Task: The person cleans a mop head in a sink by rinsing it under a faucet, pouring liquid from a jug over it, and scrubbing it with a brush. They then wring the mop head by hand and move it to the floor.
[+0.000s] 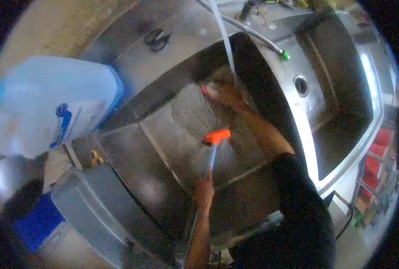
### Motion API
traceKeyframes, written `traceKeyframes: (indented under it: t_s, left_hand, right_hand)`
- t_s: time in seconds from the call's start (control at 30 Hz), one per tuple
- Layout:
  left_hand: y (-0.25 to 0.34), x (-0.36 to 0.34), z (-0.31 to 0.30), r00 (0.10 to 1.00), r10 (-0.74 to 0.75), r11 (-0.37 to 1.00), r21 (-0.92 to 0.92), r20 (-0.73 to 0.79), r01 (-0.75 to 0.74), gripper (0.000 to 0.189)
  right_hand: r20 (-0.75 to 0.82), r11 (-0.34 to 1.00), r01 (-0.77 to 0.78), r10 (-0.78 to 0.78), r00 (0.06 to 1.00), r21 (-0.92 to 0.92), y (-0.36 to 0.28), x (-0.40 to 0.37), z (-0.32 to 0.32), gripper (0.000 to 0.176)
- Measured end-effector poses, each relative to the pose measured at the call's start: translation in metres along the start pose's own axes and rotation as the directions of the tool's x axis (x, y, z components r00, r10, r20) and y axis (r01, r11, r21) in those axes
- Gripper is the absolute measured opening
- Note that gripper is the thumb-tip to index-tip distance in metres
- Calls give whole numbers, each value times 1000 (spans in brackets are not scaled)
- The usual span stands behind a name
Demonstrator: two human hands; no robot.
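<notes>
My left hand (204, 190) is wrapped around the pole of a mop below its orange head clamp (218, 136). From the clamp, grey mop strands (192, 110) spread over the bottom of a metal sink basin (159, 107). My right hand (228, 94) is at the far end of the strands, fingers closed. By its fingertips shows a small pinkish-red and whitish thing (205, 90), too blurred to name. A pale stream or tube (224, 38) reaches down to that hand from above.
A large whitish-blue plastic jug (51, 103) stands on the left. A second basin (338, 85) with a round drain (301, 85) lies to the right. A green-tipped hose (284, 54) rests across the rim, and a dark round object (157, 40) sits on the back ledge.
</notes>
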State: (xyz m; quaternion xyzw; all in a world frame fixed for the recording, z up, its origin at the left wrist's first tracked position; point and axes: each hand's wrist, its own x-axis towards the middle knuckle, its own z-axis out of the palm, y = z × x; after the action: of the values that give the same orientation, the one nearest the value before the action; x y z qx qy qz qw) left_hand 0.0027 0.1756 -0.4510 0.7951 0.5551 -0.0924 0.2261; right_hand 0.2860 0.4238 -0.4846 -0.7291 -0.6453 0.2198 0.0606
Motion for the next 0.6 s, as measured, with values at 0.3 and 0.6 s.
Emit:
traceKeyframes:
  t_s: [0.3,0.6]
  left_hand:
    - [-17,0,16,982,105,994,29,-155,-102,59]
    - [21,14,-67,893,-297,945,-28,340,325,55]
  right_hand:
    - [56,986,146,-151,987,83,-7,-10,-3,69]
    - [0,989,139,-139,990,-50,18,-4,-19,70]
